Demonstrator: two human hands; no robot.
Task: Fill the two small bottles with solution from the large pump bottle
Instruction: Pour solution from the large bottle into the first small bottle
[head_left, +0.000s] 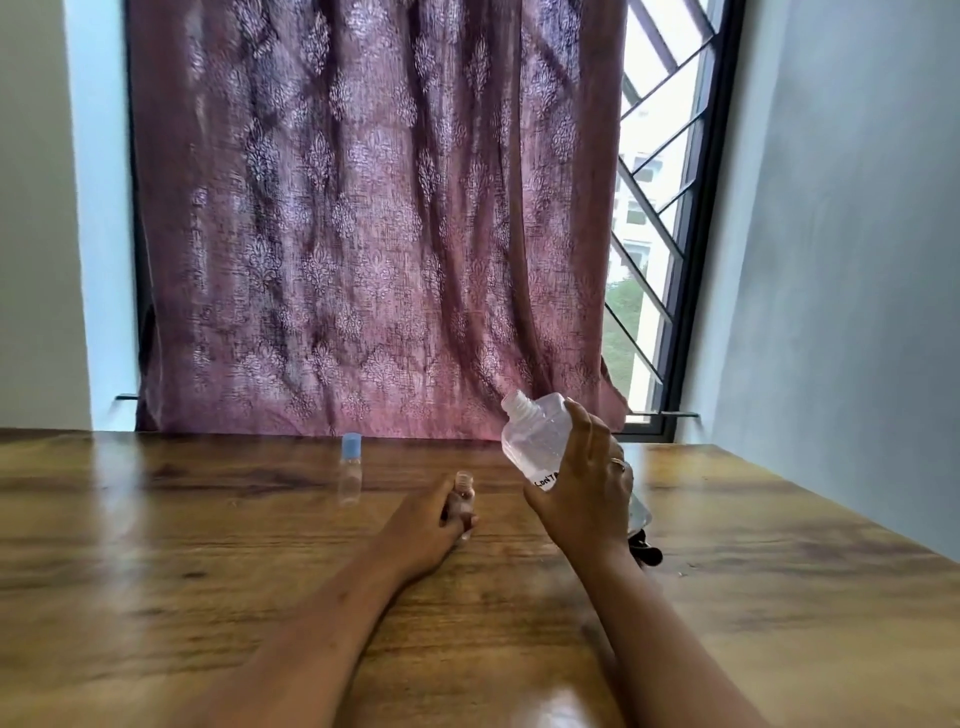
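My right hand (587, 488) grips the large clear bottle (535, 439), lifted off the table and tilted left, its open threaded neck pointing up and left with no pump on it. A white label with dark writing shows under my fingers. My left hand (431, 519) rests on the wooden table (208, 545) and holds a small clear bottle (464, 491) upright with its mouth uncapped. The large bottle's neck sits above and to the right of that small mouth. A second small clear bottle (350, 470) with a blue cap stands alone further left.
A dark object (645, 551), perhaps the pump head, lies on the table just behind my right wrist, partly hidden. A patterned maroon curtain (374, 218) hangs behind the table, with a barred window (660, 208) to its right and a pale wall on the far right.
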